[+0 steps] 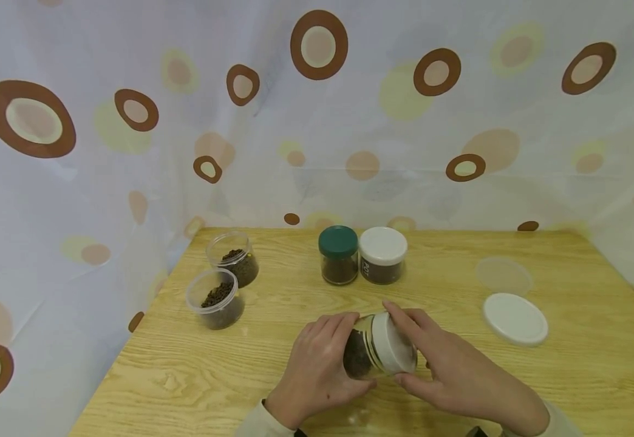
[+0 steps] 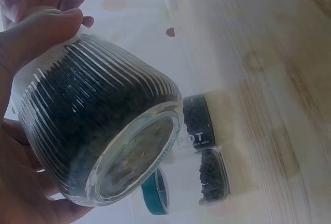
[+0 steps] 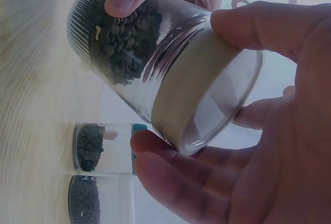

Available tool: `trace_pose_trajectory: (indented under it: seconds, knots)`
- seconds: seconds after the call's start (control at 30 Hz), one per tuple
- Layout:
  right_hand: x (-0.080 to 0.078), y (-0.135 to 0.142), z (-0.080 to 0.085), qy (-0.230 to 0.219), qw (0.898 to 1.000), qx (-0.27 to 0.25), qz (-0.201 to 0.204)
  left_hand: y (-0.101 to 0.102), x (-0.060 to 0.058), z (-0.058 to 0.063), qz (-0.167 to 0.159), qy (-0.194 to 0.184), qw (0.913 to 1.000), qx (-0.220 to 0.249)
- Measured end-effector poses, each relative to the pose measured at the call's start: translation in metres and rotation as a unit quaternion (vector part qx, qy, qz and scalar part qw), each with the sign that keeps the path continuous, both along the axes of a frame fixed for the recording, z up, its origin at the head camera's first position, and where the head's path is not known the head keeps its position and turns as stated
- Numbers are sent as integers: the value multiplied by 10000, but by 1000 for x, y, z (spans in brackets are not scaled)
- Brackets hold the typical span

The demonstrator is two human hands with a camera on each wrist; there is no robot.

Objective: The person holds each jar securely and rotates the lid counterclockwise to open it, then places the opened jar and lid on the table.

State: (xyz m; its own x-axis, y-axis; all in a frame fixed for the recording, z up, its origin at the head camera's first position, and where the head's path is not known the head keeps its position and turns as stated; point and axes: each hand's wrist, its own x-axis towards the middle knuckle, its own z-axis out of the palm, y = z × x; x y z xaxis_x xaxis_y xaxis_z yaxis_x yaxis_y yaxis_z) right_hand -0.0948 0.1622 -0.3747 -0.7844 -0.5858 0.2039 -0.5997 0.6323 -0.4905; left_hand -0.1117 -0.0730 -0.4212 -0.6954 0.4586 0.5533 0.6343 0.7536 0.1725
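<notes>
Left grip (image 1: 319,361) curls round a tilted glass jar (image 1: 357,357) at the head view's five o'clock; right grip (image 1: 448,363) pinches its white lid (image 1: 389,343). Beyond the jar, at twelve o'clock, a white-topped container (image 1: 384,271) reads "POT".

And there it is, beside the green-lidded jar (image 1: 340,270): POT, in pale capitals, on the white-lidded jar (image 1: 384,255) standing just to its right in the head view! The letters (image 1: 365,269) run sideways down the side nearest the green-lidded jar. Over to the left wrist, where the white-lidded jar shows above the green-lidded one: POT again, first letter faint, and under it a smaller line too blurred to read surely. Now the right wrist: below the green-lidded jar, pale lettering, only partly showing, on the edge facing it.
</notes>
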Motion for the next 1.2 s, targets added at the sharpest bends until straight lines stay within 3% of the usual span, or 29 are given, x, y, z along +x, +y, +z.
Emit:
trace_pose_trajectory:
  seconds: [0.4, 0.53, 0.73, 0.87, 0.97, 1.1, 1.2]
  knots:
    - [2, 0, 1, 303, 9994, 65, -155, 1, 2, 3, -51, 27, 10000, 31]
    - [2, 1, 3, 194, 9995, -68, -219, 0, 1, 2, -113, 11, 9999, 128]
    - [5, 7, 7, 347, 9981, -325, -397, -7, 5, 4, 5, -510, 9975, 491]
    - [6, 13, 7, 419, 9974, -310, -504, -16, 9, 7, 221, -1224, 9866, 1052]
    - [7, 17, 6, 283, 9979, -210, -545, -23, 12, 8, 393, -1688, 9725, 1559]
    - [7, 25, 3, 35, 9983, -49, -571, -35, 16, 9, 566, -2005, 9541, 2152]
    - [7, 33, -1, 0, 9983, 15, -584, -47, 18, 8, 746, -2048, 9454, 2425]
